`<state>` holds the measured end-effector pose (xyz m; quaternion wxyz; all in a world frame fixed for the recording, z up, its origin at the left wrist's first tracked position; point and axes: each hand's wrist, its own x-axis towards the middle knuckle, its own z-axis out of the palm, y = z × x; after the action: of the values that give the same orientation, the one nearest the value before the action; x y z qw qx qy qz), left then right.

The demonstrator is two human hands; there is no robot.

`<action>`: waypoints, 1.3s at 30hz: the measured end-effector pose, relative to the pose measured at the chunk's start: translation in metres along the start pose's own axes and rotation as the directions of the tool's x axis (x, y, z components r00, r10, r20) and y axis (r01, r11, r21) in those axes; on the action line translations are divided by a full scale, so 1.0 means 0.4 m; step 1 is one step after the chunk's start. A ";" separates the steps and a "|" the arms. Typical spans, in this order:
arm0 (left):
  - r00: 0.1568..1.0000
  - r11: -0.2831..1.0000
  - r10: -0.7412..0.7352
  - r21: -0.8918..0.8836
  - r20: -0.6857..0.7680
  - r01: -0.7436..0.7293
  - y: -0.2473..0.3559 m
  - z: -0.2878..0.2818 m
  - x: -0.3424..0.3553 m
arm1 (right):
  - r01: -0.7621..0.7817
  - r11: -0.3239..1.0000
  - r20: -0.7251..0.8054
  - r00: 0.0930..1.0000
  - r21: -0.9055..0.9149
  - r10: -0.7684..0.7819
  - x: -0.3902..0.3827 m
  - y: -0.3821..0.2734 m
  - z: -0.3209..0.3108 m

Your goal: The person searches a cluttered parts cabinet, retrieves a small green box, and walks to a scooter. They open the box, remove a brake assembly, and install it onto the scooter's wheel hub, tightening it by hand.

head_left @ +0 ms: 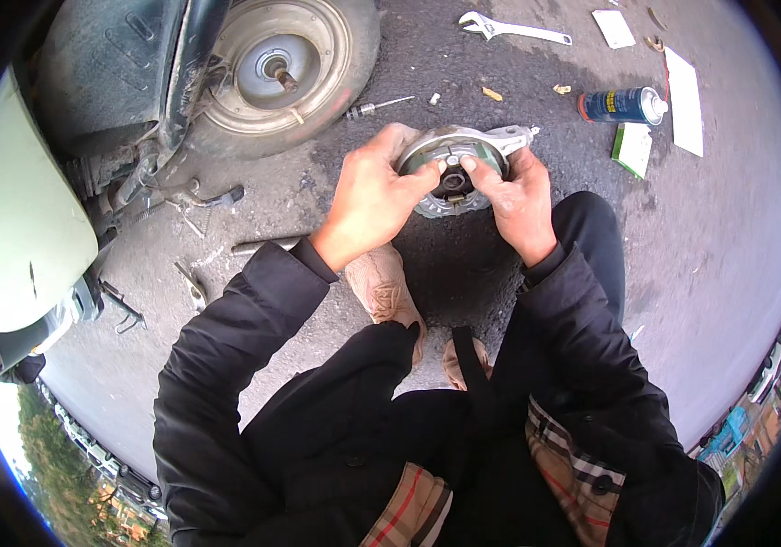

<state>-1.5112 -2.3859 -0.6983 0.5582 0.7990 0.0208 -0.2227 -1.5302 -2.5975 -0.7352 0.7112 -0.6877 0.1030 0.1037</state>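
Note:
Both my hands hold a round metal drum brake plate (454,144) above the ground, in front of my knees. Curved brake shoes sit on its upturned face, and a dark hole shows at its middle. My left hand (374,193) grips the left rim, its thumb lying on the inner parts. From the right side my right hand (522,202) clasps the rim below a protruding arm, with its thumb near the centre next to the other thumb. The fingers under the plate are hidden.
Beyond the plate at the left stands a wheel (340,50) beside a vehicle's pale green body panel (21,210). An adjustable wrench (518,33), a spray can (618,106), a green-and-white box (631,150) and pliers (192,288) lie on the asphalt. My shoe (379,283) is below the plate.

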 end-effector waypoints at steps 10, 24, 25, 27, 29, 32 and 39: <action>0.997 0.972 0.064 -0.229 0.035 -0.055 -0.042 0.007 -0.003 | 0.034 0.999 0.026 0.999 0.022 -0.035 -0.010 -0.010 0.008; 0.973 0.882 -0.207 -0.411 0.099 0.229 -0.127 -0.057 0.000 | -0.116 0.967 0.306 0.934 -0.227 0.184 -0.006 -0.023 -0.017; 0.958 0.813 -0.274 -0.511 0.083 0.277 -0.134 -0.064 -0.003 | -0.095 0.974 0.361 0.918 -0.203 0.165 -0.005 -0.026 -0.021; 0.937 0.722 -0.332 -0.609 0.111 0.328 -0.142 -0.081 -0.017 | -0.147 0.970 0.443 0.869 -0.193 0.220 -0.008 -0.030 -0.023; 0.940 0.638 -0.316 -0.704 0.131 0.312 -0.139 -0.083 -0.024 | -0.200 0.961 0.410 0.873 -0.192 0.264 -0.012 -0.031 -0.017; 0.941 0.559 -0.281 -0.764 0.190 0.321 -0.123 -0.079 -0.035 | -0.176 0.976 0.348 0.913 -0.132 0.212 -0.022 -0.028 -0.001; 0.958 0.559 -0.159 -0.778 0.239 0.286 -0.099 -0.071 -0.029 | 0.100 0.985 0.435 0.900 -0.141 -0.029 -0.072 -0.003 0.031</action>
<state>-1.5236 -2.3431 -0.7210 0.8259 0.4323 0.1806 -0.3135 -1.5575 -2.5854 -0.7255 0.6617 -0.7057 -0.0882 0.2373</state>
